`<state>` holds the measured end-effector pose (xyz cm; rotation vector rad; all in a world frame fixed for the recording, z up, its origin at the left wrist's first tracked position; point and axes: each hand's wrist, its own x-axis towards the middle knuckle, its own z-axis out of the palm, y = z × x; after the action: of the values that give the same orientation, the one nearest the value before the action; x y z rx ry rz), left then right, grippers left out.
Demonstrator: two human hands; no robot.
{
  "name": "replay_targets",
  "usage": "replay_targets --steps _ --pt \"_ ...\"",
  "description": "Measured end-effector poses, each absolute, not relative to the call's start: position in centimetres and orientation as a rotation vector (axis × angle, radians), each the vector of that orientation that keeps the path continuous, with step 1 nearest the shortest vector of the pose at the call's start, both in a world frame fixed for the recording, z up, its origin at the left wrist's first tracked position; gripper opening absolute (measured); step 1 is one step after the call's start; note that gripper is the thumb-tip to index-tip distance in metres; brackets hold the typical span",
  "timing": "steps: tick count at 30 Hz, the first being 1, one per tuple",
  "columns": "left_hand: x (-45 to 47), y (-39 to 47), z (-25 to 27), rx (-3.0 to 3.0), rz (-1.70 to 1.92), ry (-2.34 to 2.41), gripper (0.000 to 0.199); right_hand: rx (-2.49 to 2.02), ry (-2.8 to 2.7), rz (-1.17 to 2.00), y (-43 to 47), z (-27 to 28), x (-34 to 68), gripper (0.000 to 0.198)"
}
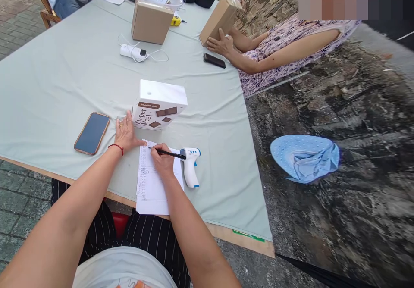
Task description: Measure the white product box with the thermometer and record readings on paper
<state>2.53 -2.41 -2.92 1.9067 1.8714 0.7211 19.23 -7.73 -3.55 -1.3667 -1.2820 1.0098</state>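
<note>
A black pen [171,153] is gripped in my right hand [163,161], its tip at the top of a stack of printed paper sheets [158,195]. My left hand [125,133] lies open on the cloth, its thumb at the upper left corner of the sheets and its fingertips beside a white "Super Meal" box [164,94]. That box stands upright just beyond the papers. Right of the sheets lies a white and blue infrared thermometer [191,171], close to the pen's rear end. A smartphone [92,133] rests left of my left hand, dark screen up.
Across the cloth-covered table [64,94] stand a cardboard box [151,23] and a white device with a cable [133,52]. At right, a person holds another cardboard box [218,18] near a dark phone [214,60]. A person sits far left. A blue hat [304,156] lies beyond the right edge.
</note>
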Motion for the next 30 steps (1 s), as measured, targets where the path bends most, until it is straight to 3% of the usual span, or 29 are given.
replay_targets --steps 30 --pt "2.71 -2.56 -2.65 1.92 0.73 1.871 0.153 -1.386 -1.245 0.984 -7.65 -3.62 19.1 0.009"
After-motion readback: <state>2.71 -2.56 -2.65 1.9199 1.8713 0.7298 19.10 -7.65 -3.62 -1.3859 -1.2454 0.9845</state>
